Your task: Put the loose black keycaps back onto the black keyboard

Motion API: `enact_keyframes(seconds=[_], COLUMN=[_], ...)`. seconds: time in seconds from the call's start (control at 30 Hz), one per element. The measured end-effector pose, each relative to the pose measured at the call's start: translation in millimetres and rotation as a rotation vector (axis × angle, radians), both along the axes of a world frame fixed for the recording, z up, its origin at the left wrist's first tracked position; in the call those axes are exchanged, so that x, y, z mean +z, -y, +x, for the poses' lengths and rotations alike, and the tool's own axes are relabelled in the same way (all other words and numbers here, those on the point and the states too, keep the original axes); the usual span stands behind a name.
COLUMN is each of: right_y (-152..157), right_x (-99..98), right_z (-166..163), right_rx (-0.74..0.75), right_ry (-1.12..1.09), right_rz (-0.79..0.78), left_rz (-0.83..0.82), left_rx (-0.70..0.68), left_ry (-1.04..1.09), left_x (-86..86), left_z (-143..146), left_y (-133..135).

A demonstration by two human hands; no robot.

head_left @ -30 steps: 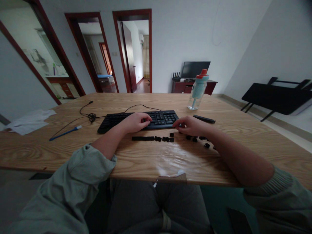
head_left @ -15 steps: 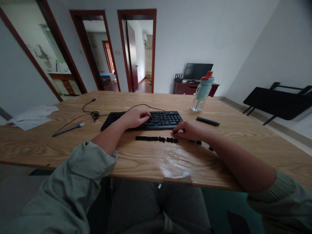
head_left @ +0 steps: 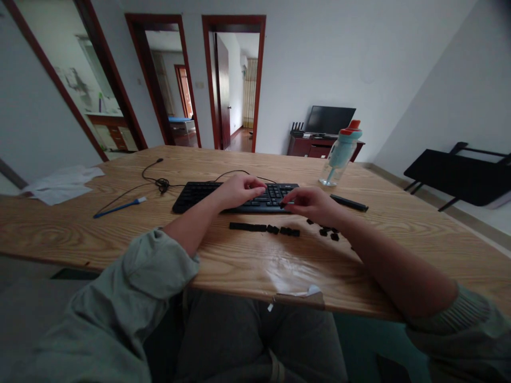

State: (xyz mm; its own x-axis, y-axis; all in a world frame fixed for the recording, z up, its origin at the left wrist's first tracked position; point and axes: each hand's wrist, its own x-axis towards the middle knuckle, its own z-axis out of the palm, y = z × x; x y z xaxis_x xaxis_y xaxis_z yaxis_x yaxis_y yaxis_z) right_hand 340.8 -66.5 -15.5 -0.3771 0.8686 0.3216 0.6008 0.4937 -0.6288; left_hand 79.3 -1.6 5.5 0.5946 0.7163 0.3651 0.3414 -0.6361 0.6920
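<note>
A black keyboard (head_left: 199,195) lies on the wooden table (head_left: 259,255). My left hand (head_left: 239,190) rests on the keyboard's middle with its fingers curled. My right hand (head_left: 313,205) hovers at the keyboard's right end, pinching a small dark piece that looks like a keycap (head_left: 284,204). In front of the keyboard, a row of loose black keycaps (head_left: 263,229) lies on the table. More loose keycaps (head_left: 327,232) are scattered under my right wrist.
A teal water bottle (head_left: 339,154) with an orange lid stands at the back right, a flat black bar (head_left: 349,202) beside it. The keyboard cable (head_left: 162,183), a blue pen (head_left: 118,207) and white paper (head_left: 62,183) lie to the left. A dark folded table (head_left: 455,170) is right.
My right hand has lifted from the loose keycaps on the table up to the keyboard's right end, holding a small piece. The left hand stayed on the keyboard. The camera shifted slightly.
</note>
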Motion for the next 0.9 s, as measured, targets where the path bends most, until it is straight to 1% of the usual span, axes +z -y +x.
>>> enact_keyframes(seconds=[0.1,0.17,0.23,0.33,0.43,0.53,0.67,0.73,0.9], right_y=[9,15,18,20,19,19,21,22,21], right_x=[9.1,13.8,15.8,15.2,13.6,13.0,11.5,10.0,7.2], right_z=[-16,-23,-25,-23,-22,-24,-27,-29,-29], right_rx=[-0.004,-0.003,0.002,-0.016,-0.026,-0.037,-0.124,-0.166,-0.198], right_ry=[-0.019,0.001,0.016,0.021,0.028,0.02,-0.016,-0.015,-0.012], right_rz=[0.145,0.264,0.346,0.394,0.397,0.403,0.394,0.399,0.44], left_rz=[-0.104,-0.152,-0.187,-0.232,-0.245,-0.182,-0.017,0.053,0.144], left_rx=[-0.139,-0.172,-0.181,-0.192,-0.216,-0.187,-0.064,-0.023,-0.005], left_ry=[0.065,0.108,0.151,0.183,0.19,0.206,0.274,0.279,0.274], left_x=[2.5,3.8,4.1,2.3,-0.8,-4.1,-7.5,-8.0,-6.9], left_z=[23,28,27,26,27,29,31,32,33], left_y=[20,27,30,28,27,27,31,35,41])
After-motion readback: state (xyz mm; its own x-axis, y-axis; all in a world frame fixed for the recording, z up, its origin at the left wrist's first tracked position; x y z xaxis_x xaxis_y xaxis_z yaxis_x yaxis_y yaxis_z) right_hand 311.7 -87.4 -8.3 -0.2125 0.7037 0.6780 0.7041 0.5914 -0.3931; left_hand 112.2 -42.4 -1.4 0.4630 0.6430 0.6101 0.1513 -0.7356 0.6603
